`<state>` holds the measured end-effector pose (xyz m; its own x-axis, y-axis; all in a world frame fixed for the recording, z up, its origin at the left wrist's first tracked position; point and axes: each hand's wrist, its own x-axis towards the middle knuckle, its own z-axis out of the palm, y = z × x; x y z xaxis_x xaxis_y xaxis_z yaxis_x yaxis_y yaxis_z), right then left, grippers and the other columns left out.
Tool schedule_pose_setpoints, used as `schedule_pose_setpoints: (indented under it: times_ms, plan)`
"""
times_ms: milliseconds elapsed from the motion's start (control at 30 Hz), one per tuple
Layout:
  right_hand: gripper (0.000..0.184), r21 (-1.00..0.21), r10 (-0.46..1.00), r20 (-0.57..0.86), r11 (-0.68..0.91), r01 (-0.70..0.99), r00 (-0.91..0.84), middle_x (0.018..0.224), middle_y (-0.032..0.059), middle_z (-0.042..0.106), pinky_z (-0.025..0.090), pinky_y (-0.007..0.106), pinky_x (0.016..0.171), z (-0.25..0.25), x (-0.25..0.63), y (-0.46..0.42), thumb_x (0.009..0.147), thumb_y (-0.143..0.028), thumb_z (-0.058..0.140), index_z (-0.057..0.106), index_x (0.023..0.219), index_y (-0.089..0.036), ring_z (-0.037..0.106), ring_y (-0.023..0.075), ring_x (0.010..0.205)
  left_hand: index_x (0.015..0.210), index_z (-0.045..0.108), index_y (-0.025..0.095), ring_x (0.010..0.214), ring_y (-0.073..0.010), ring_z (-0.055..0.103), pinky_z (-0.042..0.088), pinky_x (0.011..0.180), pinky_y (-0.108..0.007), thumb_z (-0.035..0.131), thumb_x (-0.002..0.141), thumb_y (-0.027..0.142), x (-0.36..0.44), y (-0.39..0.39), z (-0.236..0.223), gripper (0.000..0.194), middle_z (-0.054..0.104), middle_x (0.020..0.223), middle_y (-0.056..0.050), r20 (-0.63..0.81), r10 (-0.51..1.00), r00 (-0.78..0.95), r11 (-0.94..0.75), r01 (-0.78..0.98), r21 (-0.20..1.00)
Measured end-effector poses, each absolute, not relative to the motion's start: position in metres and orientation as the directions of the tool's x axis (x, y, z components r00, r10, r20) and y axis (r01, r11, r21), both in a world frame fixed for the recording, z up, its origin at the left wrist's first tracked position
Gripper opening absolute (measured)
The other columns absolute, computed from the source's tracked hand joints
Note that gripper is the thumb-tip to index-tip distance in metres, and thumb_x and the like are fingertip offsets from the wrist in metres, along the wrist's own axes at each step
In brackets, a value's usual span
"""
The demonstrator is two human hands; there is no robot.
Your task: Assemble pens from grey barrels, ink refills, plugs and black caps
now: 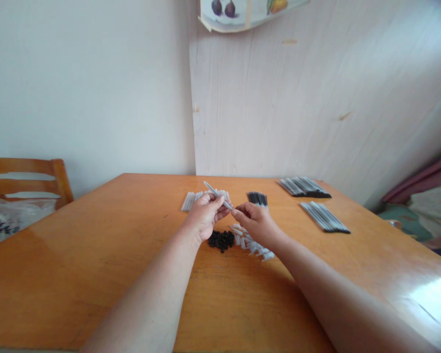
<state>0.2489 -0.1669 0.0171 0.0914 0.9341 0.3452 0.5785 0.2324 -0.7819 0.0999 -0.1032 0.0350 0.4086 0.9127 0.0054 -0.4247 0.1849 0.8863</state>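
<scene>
My left hand (pixel 208 212) is closed round a slim, pale pen barrel (pixel 211 188) that slants up to the left. At the barrel's lower right end, my right hand (pixel 255 219) pinches with thumb and forefinger. Whether a small part sits between those fingertips is hidden. Below the hands lie a heap of small black plugs (pixel 221 240) and a loose pile of short whitish pieces (pixel 250 245). Behind my left hand is a row of pale tubes (pixel 189 201), partly covered by it. A bundle of thin dark-ended sticks (pixel 257 198), like pen refills, lies just beyond my right hand.
Two groups of pens with black ends lie at the right: one at the back (pixel 303 187), one nearer (pixel 325 217). The orange wooden table (pixel 95 255) meets the wall behind. A wooden chair (pixel 25 184) with a clear plastic bag (pixel 18 218) stands at the left.
</scene>
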Motion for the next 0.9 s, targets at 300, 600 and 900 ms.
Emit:
schedule_pose_setpoints:
  times_ms: [300, 600, 900]
  plan:
    - [0.029, -0.781, 0.923, 0.367, 0.238, 0.577, 0.115, 0.066, -0.0003, 0.058, 0.035, 0.023, 0.05, 0.0128, 0.2517, -0.163, 0.081, -0.046, 0.061, 0.059, 0.082, -0.018, 0.049, 0.0113, 0.057, 0.085, 0.056, 0.015, 0.077, -0.0141, 0.068, 0.054, 0.074, -0.029, 0.067, 0.082, 0.017, 0.1013, -0.1028, 0.033, 0.011, 0.069, 0.083, -0.007, 0.006, 0.912, 0.41, 0.186, -0.426, 0.886]
    - [0.027, -0.793, 0.927, 0.358, 0.237, 0.562, 0.114, 0.067, -0.0006, 0.058, 0.035, 0.023, 0.05, 0.0141, 0.2515, -0.1644, 0.08, -0.043, 0.063, 0.057, 0.082, -0.017, 0.049, 0.011, 0.058, 0.084, 0.055, 0.015, 0.077, -0.0137, 0.068, 0.054, 0.072, -0.027, 0.066, 0.082, 0.017, 0.1019, -0.1026, 0.0325, 0.011, 0.068, 0.082, -0.006, -0.003, 0.915, 0.403, 0.186, -0.416, 0.89]
    - [0.026, -0.789, 0.934, 0.345, 0.231, 0.569, 0.098, 0.066, -0.0011, 0.056, 0.035, 0.023, 0.052, 0.0136, 0.252, -0.1641, 0.081, -0.043, 0.061, 0.057, 0.08, -0.018, 0.048, 0.011, 0.058, 0.084, 0.055, 0.015, 0.076, -0.0131, 0.067, 0.054, 0.073, -0.027, 0.067, 0.081, 0.016, 0.1022, -0.1027, 0.0319, 0.013, 0.068, 0.081, -0.005, -0.008, 0.914, 0.405, 0.198, -0.43, 0.881]
